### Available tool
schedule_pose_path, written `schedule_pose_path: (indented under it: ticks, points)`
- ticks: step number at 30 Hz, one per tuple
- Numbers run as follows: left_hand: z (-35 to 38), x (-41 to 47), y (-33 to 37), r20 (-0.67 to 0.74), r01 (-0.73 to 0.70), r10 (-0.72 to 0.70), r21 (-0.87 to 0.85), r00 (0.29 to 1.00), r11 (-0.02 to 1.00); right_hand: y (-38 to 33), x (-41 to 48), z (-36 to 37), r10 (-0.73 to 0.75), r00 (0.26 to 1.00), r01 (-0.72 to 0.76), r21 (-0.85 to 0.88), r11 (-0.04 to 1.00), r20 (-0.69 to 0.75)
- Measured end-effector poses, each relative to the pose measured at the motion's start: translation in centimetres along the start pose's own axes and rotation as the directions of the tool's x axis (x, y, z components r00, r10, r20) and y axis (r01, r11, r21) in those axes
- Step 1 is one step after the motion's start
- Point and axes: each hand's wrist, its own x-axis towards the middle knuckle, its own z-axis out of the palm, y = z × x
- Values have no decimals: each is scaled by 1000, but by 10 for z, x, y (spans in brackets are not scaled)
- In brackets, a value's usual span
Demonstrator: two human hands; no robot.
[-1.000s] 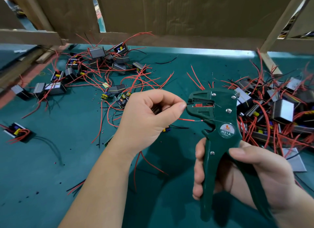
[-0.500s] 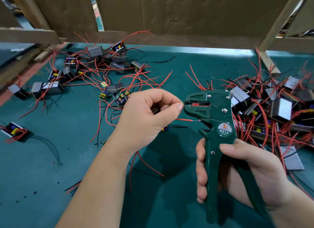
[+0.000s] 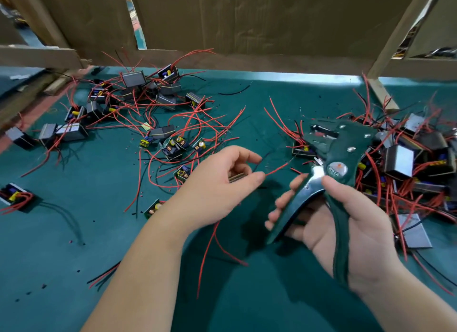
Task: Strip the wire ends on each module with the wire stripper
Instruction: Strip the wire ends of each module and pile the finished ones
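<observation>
**One module in hand, many still to do**

Your left hand (image 3: pixel 222 183) curls round a small module (image 3: pixel 237 177). Its red wire (image 3: pixel 277 169) runs out past your thumb tip toward the right. Your right hand (image 3: pixel 346 220) grips the stripper (image 3: pixel 338 168) with its handles spread wide: fingers round the left handle, thumb up near the round label. The tool's head is blurred and sits just right of the wire's tip, not on it, so no strip is under way. Whether this end is already bare is too small to tell.

Judging by the table (image 3: pixel 61 257), you are somewhere in the middle. A left heap (image 3: pixel 133 79) of modules lies at the far left and a denser right heap (image 3: pixel 399 160) sits beside the stripper. I cannot tell which heap is finished. Dark specks (image 3: pixel 44 286) scattered near you look like cut insulation.

Tangled red and black leads cross both heaps, so lifting one module will likely drag its neighbours. Cardboard (image 3: pixel 247 22) walls off the far edge, and a wooden post (image 3: pixel 380 92) crowds the right heap.
</observation>
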Motion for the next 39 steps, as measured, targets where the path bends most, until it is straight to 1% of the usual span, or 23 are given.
schedule_pose_path:
  ticks: [2, 3, 5, 8, 11, 12, 14, 16, 18, 19, 20, 21, 22, 24, 25, 26, 28, 29, 31, 34, 35, 37, 39]
  points:
    - [0, 2, 2, -64, 29, -32, -59, 997, 998, -2, 0, -1, -34, 999, 34, 23, 999, 8]
    - [-1, 2, 3, -106, 43, -55, -113, 993, 993, -3, -1, -2, -17, 1000, 16, 26, 1000, 24]
    - [0, 3, 7, -149, 52, -92, -250, 985, 967, -3, -3, -2, 68, 995, -71, 32, 997, 74]
    - [7, 2, 12, -119, 17, -72, -414, 990, 910, 3, -6, 4, 195, 956, -214, 62, 975, 220]
    - [12, -1, 15, -97, -7, -58, -567, 994, 823, 2, -6, 8, 189, 921, -232, 89, 969, 340]
    - [14, 0, 15, -112, -26, -49, -583, 993, 812, -2, -6, 8, 177, 912, -235, 118, 965, 370]
    - [15, 2, 13, -178, -100, 5, -531, 984, 841, -9, -6, 6, 160, 886, -258, 176, 950, 436]
    - [18, 3, 12, -193, -139, 39, -538, 980, 832, -12, -6, 6, 169, 855, -295, 190, 937, 491]
    - [23, 2, 13, -139, -72, -18, -613, 990, 787, -7, -6, 7, 198, 856, -302, 151, 941, 477]
    - [25, 2, 12, -123, -44, -42, -621, 992, 783, -3, -6, 8, 203, 873, -281, 118, 952, 443]
    - [26, 3, 11, -134, -34, -57, -594, 989, 804, 0, -6, 9, 189, 900, -242, 90, 966, 393]
    - [25, 5, 9, -183, -45, -64, -536, 981, 843, 3, -7, 8, 149, 929, -182, 68, 981, 338]
    - [23, 6, 7, -267, -76, -51, -444, 962, 893, 4, -7, 7, 79, 958, -94, 40, 995, 275]
    - [10, 9, 3, -462, -144, 34, -206, 886, 968, -3, -4, 4, -107, 986, 113, -40, 993, 128]
    - [1, 10, 1, -540, -152, 75, -99, 838, 983, -9, -3, 1, -185, 982, 188, -79, 979, 42]
    - [-8, 10, 0, -609, -129, 94, -13, 788, 992, -14, -1, -2, -251, 967, 245, -118, 962, -40]
    - [-25, 9, -5, -718, -4, 89, 120, 691, 993, -20, 1, -9, -365, 917, 327, -225, 918, -159]
    - [-32, 8, -9, -755, 89, 77, 177, 652, 980, -20, 2, -11, -417, 890, 355, -293, 888, -185]
    - [-43, 7, -14, -791, 281, 33, 255, 611, 925, -17, 1, -14, -497, 843, 374, -442, 815, -204]
    - [-51, 7, -18, -809, 507, -113, 247, 577, 826, -12, -1, -13, -551, 818, 349, -620, 703, -165]
    - [-51, 7, -19, -802, 550, -153, 243, 577, 799, -12, -1, -13, -563, 813, 349, -648, 677, -150]
    - [-49, 7, -20, -785, 589, -181, 269, 593, 762, -12, -1, -12, -560, 812, 338, -651, 680, -164]
    - [-46, 7, -19, -779, 570, -135, 317, 613, 758, -11, -1, -16, -567, 808, 357, -631, 688, -161]
